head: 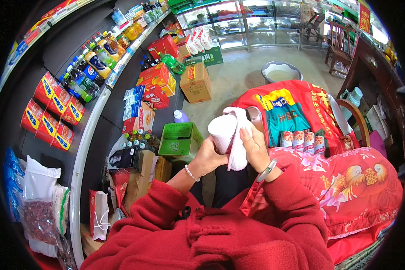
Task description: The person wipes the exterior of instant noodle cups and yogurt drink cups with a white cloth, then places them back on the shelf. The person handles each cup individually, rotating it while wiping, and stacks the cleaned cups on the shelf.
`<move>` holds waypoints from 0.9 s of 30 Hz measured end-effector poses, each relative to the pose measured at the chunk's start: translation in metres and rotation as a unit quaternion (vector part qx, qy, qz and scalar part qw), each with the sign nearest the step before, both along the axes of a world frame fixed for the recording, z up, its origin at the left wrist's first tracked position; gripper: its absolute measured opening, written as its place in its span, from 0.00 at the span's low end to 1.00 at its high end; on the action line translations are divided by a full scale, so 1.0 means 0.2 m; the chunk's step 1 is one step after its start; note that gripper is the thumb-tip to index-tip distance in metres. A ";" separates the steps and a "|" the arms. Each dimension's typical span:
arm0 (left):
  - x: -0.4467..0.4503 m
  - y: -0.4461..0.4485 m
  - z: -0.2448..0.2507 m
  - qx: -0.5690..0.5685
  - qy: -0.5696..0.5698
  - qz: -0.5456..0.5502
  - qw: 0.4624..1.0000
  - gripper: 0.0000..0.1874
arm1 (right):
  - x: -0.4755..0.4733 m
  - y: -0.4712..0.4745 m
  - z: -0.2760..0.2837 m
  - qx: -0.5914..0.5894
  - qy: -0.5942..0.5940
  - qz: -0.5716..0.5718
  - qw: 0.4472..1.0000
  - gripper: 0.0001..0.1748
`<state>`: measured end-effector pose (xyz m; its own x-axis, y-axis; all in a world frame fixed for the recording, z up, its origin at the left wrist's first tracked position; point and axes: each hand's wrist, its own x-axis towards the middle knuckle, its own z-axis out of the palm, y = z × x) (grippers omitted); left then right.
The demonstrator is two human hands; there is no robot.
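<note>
In front of my body, my left hand [210, 154] grips a white cylindrical container [222, 130], its round white end tilted up towards me. My right hand [255, 145] presses a pale pink terry cloth [238, 158] against the container's right side. Part of the container is hidden behind the cloth and fingers. Just right of my right hand, several small cans [304, 141] with food pictures lie side by side on a large red printed bag [290, 108]. Nearer to me is a red flowered cushion [354, 182].
Shelves on the left hold red noodle tubs [55, 101] and drink bottles [96, 62]. A green carton [179, 138] and a brown carton [195, 82] stand beyond my left hand. Past the red bag sits a basin of water [281, 71]. A wooden chair [339, 47] is at the far right.
</note>
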<state>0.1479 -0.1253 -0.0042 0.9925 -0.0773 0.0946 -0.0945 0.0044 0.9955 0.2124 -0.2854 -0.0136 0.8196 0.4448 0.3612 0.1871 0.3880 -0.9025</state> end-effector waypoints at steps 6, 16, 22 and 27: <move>-0.04 0.00 0.07 -0.030 0.090 -0.112 0.989 0.39 | 0.10 -0.06 -0.01 0.089 0.141 0.151 0.974 0.31; -0.12 -0.09 0.10 -0.250 0.115 -0.173 0.946 0.43 | 0.05 -0.09 0.05 0.210 0.164 0.249 0.931 0.35; -0.08 -0.07 0.06 -0.116 0.136 -0.091 0.980 0.39 | 0.04 -0.04 0.04 0.146 0.158 0.090 0.972 0.22; -0.02 -0.06 0.01 0.016 0.045 -0.022 0.999 0.33 | 0.03 -0.03 0.04 0.051 0.088 -0.020 0.995 0.21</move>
<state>0.1430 -0.1374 -0.0023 0.9925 -0.1222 0.0028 -0.0060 -0.0258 0.9996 0.2175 -0.2905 -0.0061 0.8904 0.3787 0.2524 0.0471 0.4749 -0.8788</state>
